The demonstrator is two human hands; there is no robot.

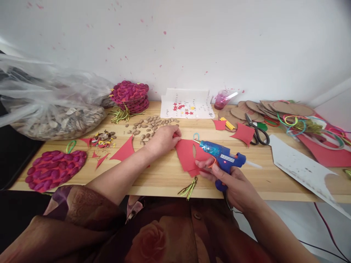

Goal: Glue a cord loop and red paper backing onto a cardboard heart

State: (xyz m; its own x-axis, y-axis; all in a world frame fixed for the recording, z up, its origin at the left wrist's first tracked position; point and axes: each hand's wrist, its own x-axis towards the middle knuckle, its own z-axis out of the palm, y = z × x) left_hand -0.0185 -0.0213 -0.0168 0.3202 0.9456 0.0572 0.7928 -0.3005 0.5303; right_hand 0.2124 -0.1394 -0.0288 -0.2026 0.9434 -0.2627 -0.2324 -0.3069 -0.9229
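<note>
My right hand (233,182) is wrapped round the grip of a blue hot glue gun (216,152), whose nozzle points left over a sheet of red paper (183,157). A white glue stick (253,164) sticks out of the gun's back. With its fingers pinched together, my left hand (164,140) holds the red paper by its upper left corner. A light blue loop (196,136) shows above the sheet and a green and brown tassel (189,188) below it. Beside my left hand lie loose peanut-like brown shells or seeds (146,128).
A heart-like piece covered in purple seeds (56,170) lies at left, before a plastic bag of shells (57,122). Similar pieces are stacked (130,95) behind. Black scissors (257,133), cardboard discs (246,109), red scraps (124,149) and a cup (220,100) are also there.
</note>
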